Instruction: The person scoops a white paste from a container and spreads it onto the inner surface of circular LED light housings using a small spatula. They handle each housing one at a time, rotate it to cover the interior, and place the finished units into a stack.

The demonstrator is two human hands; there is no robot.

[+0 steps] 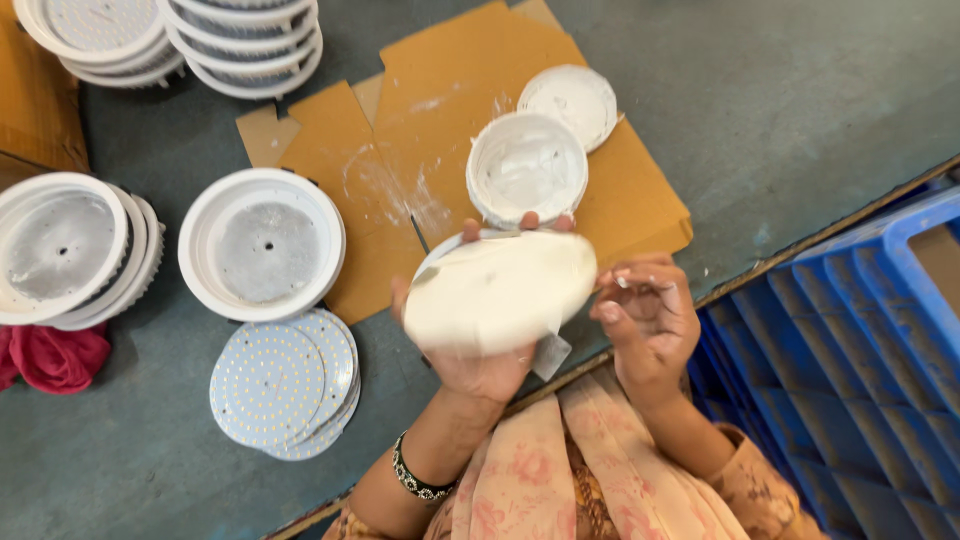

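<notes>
My left hand [478, 365] holds a round white disc [500, 290] from below, its upper face smeared with white paste. My right hand [648, 318] hovers just right of the disc's edge, fingers curled; I cannot tell if it pinches anything. Just beyond the disc, an open white tub of paste [527, 167] stands on a sheet of brown cardboard [440, 90], with its round lid [570, 102] lying beside it.
White round lamp housings sit at the left [262, 243], [62, 245] and in stacks at the top left [245, 40]. A pile of dotted round LED boards [285, 385] lies near me. A red cloth [55, 357] is at far left, blue crates [860, 350] at right.
</notes>
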